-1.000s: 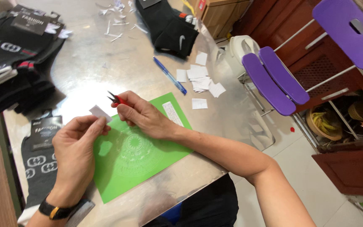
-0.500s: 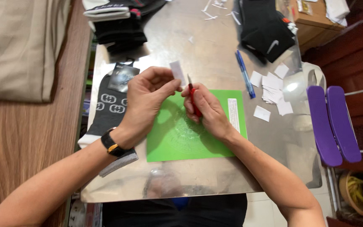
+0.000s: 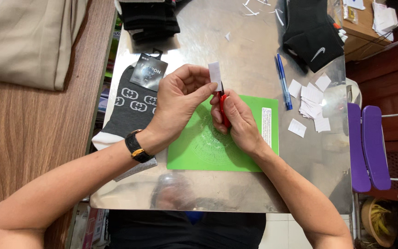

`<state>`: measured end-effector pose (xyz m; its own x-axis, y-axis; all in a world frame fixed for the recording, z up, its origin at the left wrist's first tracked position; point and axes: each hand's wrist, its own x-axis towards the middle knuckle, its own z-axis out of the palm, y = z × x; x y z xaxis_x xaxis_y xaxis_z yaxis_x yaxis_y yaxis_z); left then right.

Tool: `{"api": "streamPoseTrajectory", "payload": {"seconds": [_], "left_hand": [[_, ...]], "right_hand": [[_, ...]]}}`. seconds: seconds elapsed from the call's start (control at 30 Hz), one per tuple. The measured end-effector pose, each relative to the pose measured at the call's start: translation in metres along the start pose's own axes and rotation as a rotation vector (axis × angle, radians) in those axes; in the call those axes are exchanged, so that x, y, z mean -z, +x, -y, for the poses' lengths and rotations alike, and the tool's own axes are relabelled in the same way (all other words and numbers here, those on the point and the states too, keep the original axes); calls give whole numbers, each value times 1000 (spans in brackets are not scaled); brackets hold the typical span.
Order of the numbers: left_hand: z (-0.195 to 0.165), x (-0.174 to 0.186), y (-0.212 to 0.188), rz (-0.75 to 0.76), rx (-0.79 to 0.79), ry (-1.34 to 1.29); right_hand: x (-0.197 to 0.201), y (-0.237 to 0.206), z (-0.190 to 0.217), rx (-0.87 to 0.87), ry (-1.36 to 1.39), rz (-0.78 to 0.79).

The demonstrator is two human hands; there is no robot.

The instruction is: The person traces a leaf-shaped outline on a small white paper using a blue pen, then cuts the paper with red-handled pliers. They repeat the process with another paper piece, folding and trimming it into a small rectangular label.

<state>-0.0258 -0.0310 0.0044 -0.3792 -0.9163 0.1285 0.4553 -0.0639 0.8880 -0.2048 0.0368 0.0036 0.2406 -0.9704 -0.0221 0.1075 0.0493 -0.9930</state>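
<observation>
Standing upright — paper slip (image 3: 214, 74) between left-hand fingers (image 3: 199, 90).

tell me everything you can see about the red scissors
The red scissors are small, with red handles mostly buried in the right hand, which grips them above the green cutting mat. Short dark blades point up and away from the person, meeting the lower edge of the white paper slip pinched by the left hand. How far the blades are open cannot be told.

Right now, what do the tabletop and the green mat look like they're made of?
The tabletop looks like brushed sheet metal, probably stainless steel: grey, with a dull sheen and blurred reflections. The green mat looks like matte plastic or rubber: flat, thin, evenly coloured.
</observation>
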Motion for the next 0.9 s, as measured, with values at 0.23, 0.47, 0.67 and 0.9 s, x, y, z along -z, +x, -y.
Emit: {"api": "streamPoseTrajectory", "payload": {"seconds": [0.23, 0.47, 0.67, 0.9], "left_hand": [[5, -3, -1, -17, -46, 14], [1, -3, -3, -18, -43, 58], [-1, -4, -3, -23, -31, 64], [0, -5, -3, -30, -34, 54]], "right_hand": [[0, 1, -3, 7, 0, 2], [0, 2, -4, 1, -9, -1], [0, 2, -4, -5, 28, -4], [0, 2, -5, -5, 43, 6]]}}
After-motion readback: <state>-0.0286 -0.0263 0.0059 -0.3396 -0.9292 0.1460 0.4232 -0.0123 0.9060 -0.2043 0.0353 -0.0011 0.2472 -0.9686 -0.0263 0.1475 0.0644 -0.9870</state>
